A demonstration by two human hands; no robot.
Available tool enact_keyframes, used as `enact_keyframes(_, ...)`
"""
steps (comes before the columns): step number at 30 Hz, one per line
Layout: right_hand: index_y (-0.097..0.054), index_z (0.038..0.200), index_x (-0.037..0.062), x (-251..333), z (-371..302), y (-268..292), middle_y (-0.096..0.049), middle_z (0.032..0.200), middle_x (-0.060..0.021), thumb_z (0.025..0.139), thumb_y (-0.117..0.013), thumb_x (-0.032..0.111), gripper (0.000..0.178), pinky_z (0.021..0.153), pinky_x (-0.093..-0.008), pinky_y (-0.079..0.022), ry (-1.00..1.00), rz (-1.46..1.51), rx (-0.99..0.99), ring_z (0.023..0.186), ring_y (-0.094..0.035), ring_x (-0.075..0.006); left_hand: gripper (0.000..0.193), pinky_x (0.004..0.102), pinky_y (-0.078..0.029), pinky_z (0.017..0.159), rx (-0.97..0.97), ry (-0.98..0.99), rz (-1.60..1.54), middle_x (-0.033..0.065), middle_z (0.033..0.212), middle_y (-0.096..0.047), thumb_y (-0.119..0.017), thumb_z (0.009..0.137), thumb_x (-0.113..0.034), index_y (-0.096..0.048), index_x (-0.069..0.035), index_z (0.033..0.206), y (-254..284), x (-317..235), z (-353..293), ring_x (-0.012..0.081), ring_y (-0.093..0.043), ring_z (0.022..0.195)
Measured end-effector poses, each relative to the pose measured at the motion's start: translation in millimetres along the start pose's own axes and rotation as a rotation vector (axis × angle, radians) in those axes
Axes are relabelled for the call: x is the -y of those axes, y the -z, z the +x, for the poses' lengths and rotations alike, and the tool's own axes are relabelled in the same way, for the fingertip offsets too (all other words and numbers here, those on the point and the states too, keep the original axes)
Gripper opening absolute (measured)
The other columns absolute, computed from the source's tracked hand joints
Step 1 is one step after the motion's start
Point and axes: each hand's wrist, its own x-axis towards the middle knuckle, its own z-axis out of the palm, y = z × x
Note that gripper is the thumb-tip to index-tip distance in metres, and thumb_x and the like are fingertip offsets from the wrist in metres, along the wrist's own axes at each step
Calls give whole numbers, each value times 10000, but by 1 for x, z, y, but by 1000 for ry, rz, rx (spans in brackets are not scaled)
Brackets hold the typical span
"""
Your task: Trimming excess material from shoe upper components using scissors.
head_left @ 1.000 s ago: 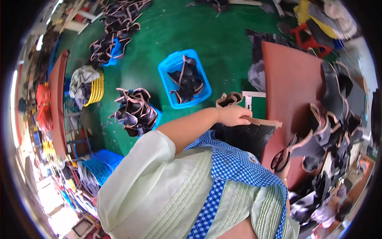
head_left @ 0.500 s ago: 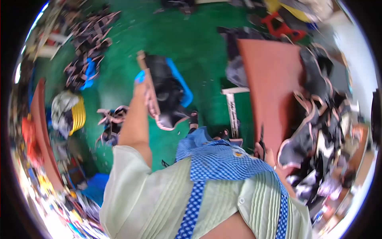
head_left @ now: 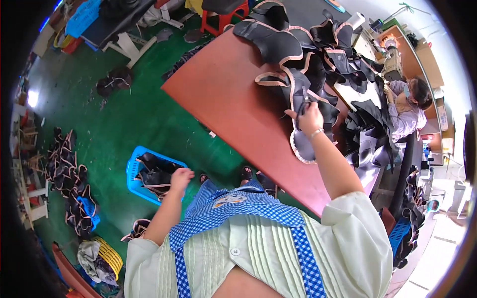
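My right hand (head_left: 310,118) reaches over the red-brown table on the right, fingers curled around dark-handled scissors (head_left: 303,106), partly hidden by the fingers. Its thumb sticks out to the left. Beneath it lies a black leather-like piece with pink edging (head_left: 298,89), part of a heap of similar pieces. Whether the fingers also grip that piece I cannot tell. My left hand (head_left: 181,179) hovers at the right side of a blue plastic basket (head_left: 133,171) on the floor. Its fingers are loosely apart, with nothing visible in them. Black pink-edged pieces (head_left: 158,175) lie in the basket.
The red-brown table (head_left: 223,89) angles across the right side. Beyond it a person (head_left: 410,102) sits beside a sewing machine (head_left: 392,64). A red stool (head_left: 223,20) stands at the back. More black pieces (head_left: 67,169) and a yellow basket (head_left: 110,258) are at left.
My view has turned right. My left hand has let go of the black pink-edged piece it carried. My right hand has moved from the table's near edge onto the heap.
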Motion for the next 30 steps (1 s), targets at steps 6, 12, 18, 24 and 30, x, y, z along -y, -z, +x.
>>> enact_keyframes(6, -475, 956, 25, -56, 9, -67, -613, 876, -163, 714, -699, 208, 377, 762, -408, -504, -125, 19, -5, 869, -622, -329, 156, 285, -481, 819, 391, -257, 120, 94, 926, -649, -530, 920, -153, -578, -12, 968, -117, -93, -44, 155, -619, 869)
enact_keyframes(12, -484, 784, 57, -37, -101, -11, -544, 685, -114, 634, -671, 70, 240, 601, -417, -463, 317, 366, -238, 654, -563, -320, 353, 304, -413, 911, 634, -101, -277, 85, 1084, -599, -455, 955, -345, -524, -55, 1144, -201, -180, -77, 162, -560, 1013)
enact_keyframes(18, -525, 826, 48, -10, -187, -14, -586, 728, -86, 579, -766, 60, 345, 610, -317, -499, 480, 707, 335, 671, -625, -201, 163, 349, -468, 728, 382, -207, 119, 83, 834, -626, -569, 875, -123, -566, -17, 998, -249, -170, -52, 189, -602, 766)
enact_keyframes(24, -534, 750, 24, 20, -95, 28, -565, 650, -32, 702, -786, 151, 286, 544, -267, -448, 196, 1074, 166, 618, -516, -79, 161, 457, -464, 663, 162, -908, 473, 245, 837, -596, -552, 838, -141, -536, -13, 935, -199, -161, -93, 418, -580, 797)
enact_keyframes(30, -552, 954, -55, 151, 89, 12, -632, 837, -248, 703, -685, 504, 628, 735, -419, -499, 366, 271, 93, 846, -623, -389, 219, 361, -460, 709, 1060, -794, 654, 172, 845, -592, -575, 846, -212, -576, -18, 947, -180, -177, -172, 298, -599, 799)
